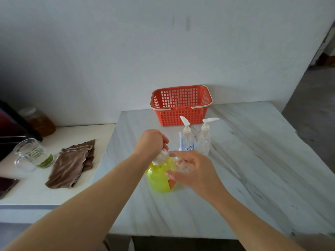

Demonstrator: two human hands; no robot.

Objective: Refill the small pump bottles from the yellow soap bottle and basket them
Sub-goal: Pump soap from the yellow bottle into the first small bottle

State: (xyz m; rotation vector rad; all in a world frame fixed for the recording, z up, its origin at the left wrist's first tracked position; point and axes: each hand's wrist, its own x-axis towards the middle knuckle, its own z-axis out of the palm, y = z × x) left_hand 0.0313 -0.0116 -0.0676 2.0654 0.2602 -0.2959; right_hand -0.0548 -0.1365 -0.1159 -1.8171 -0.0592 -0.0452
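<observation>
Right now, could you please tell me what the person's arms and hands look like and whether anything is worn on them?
The left forearm and right forearm are bare, with no sleeves in view. The left hand and right hand are bare too: no gloves, and no watch, bracelet or ring shows on either side.

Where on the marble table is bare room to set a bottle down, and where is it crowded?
Free: the table right of the pump bottles, and its far corner left of the basket. Crowded: the middle, around the yellow soap bottle, left hand and right hand.
</observation>
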